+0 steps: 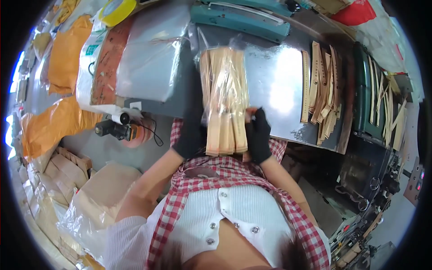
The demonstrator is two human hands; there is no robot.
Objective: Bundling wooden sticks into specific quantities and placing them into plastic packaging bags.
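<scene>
A bundle of flat wooden strips that look like rulers (227, 135) is partly inside a clear plastic bag (222, 81). Its bare near ends stick out of the bag toward me, over the table's front edge. My left hand (191, 139), in a black glove, grips the bundle's left side; its fingers are largely hidden. On the other side my right hand (258, 135), gloved in black with bare fingertips, closes on the right edge near the bag's mouth.
Loose wooden rulers (321, 85) lie on the metal table (270, 121) to the right, beside a dark green machine (362, 90) carrying thin strips. Flat clear bags (153, 58) are stacked on the left, near yellow tape (118, 11). A teal metal bar (240, 20) runs along the back.
</scene>
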